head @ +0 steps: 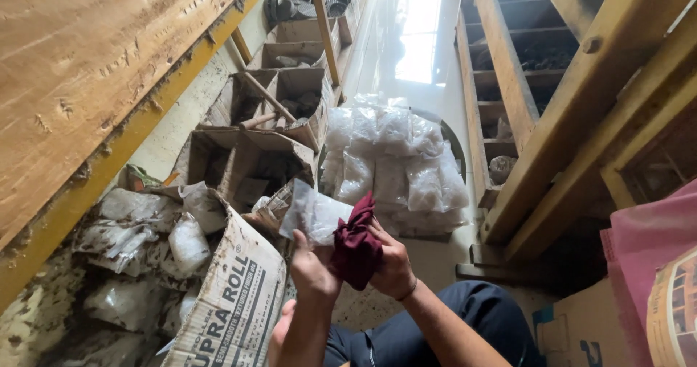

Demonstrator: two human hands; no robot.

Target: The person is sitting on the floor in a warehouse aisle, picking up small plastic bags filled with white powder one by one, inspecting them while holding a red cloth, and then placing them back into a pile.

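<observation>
Left hand (312,269) pinched a small clear plastic bag (316,214) by its near edge; right hand (392,265) clenched a maroon cloth (356,247) against it. Bag judged light, limp, slippery; best gripped at an edge

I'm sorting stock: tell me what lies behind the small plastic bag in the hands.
Behind the small plastic bag, held with a maroon cloth, a pile of white-filled clear bags sits on the floor. The pile's lower left part is covered, and the bags' contents cannot be made out.

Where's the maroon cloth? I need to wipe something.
In the head view, low centre: the maroon cloth is bunched between both hands, against a clear plastic bag.
</observation>
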